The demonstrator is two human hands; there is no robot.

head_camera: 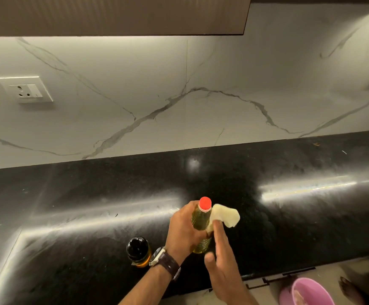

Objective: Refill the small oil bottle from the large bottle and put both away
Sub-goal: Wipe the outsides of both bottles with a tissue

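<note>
My big bottle (201, 225) of yellow oil stands upright on the black counter, red cap on. Small bottle (139, 252), black-lidded, amber oil inside, stands just left.

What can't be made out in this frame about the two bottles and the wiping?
Head view only:
- Large oil bottle: label and base, hidden by the left hand and the cloth.
- Small oil bottle: fill level, seen from above, its black cap covers most of it.
- Right hand: grip on the cloth, blurred.
- Pink tub: contents, cut off by the bottom edge.
</note>
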